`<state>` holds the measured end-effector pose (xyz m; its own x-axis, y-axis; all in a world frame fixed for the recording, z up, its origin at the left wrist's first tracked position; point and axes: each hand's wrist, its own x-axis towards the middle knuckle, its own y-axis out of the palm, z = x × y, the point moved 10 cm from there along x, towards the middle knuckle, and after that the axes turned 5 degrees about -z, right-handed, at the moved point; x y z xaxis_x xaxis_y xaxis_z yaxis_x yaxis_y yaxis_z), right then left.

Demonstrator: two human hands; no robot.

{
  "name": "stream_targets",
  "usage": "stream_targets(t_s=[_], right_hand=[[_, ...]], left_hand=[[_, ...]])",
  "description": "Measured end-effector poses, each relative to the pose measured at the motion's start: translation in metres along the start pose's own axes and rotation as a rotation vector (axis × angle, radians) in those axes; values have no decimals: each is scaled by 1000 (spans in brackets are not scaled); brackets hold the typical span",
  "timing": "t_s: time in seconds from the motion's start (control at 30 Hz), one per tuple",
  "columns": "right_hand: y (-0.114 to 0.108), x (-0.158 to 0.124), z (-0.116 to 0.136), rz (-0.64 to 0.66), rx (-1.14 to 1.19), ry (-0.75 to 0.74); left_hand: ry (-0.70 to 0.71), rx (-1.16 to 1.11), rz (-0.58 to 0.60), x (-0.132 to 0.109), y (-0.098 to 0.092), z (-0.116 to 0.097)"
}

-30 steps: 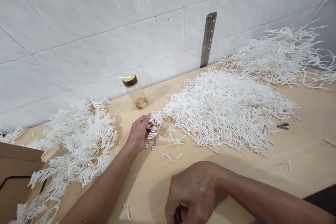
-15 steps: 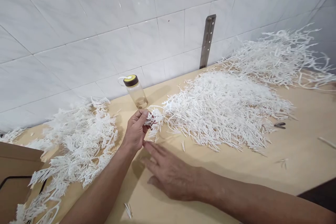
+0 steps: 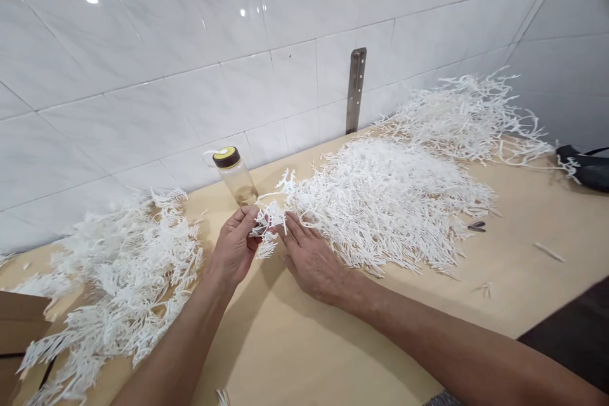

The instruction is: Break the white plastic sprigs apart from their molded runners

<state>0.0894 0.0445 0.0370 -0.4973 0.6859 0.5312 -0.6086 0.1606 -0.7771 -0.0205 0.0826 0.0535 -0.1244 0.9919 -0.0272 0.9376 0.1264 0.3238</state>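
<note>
My left hand (image 3: 236, 242) is closed on a small white branched cluster (image 3: 270, 219) at the centre of the head view. My right hand (image 3: 311, 260) lies just right of the cluster, its fingertips at the left edge of a large pile of thin white pieces (image 3: 399, 203). The fingers of that hand are stretched out, and their tips are partly hidden among the white strands. A looser heap of white branched pieces (image 3: 137, 266) spreads beside my left forearm.
A bottle with a yellow and black lid (image 3: 235, 174) stands behind my left hand. Longer white strands (image 3: 461, 117) lie at the back right, near a black object (image 3: 587, 168). A metal strip (image 3: 356, 90) rises against the tiled wall. A cardboard box (image 3: 21, 330) is at left.
My right hand has moved up and forward to the white cluster and the pile's edge. My left hand still grips the cluster. The view has shifted, showing more of the wall plate and a black object at right.
</note>
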Motion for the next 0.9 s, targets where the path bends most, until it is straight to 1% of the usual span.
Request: stream_targets(t_s=[0.13, 0.23, 0.33, 0.4, 0.5, 0.6, 0.7, 0.77, 0.83, 0.9], right_hand=[[-10, -1, -17, -90, 159, 107], [-19, 5, -24, -147, 215, 126], [-37, 14, -21, -194, 209, 100], [-49, 17, -18, -226, 210, 112], [-60, 20, -14, -255, 221, 132], [-58, 23, -11, -207, 238, 121], [-54, 33, -20, -136, 227, 153], [-55, 44, -31, -120, 206, 191], [-56, 57, -42, -99, 196, 223], [-48, 66, -49, -23, 211, 255]], left_hand=[[-68, -69, 12, -1, 0, 11], [-115, -116, 23, -2, -2, 14], [-124, -149, 13, -2, -6, 9], [-118, -158, -12, -1, -11, 4], [-126, -174, -48, 2, -17, -1], [-134, -189, -45, 3, -19, -2], [-145, -189, -9, 0, -12, 3], [-175, -170, 41, -5, -1, 12], [-223, -141, 86, -9, 9, 26], [-257, -87, 90, -11, 13, 40]])
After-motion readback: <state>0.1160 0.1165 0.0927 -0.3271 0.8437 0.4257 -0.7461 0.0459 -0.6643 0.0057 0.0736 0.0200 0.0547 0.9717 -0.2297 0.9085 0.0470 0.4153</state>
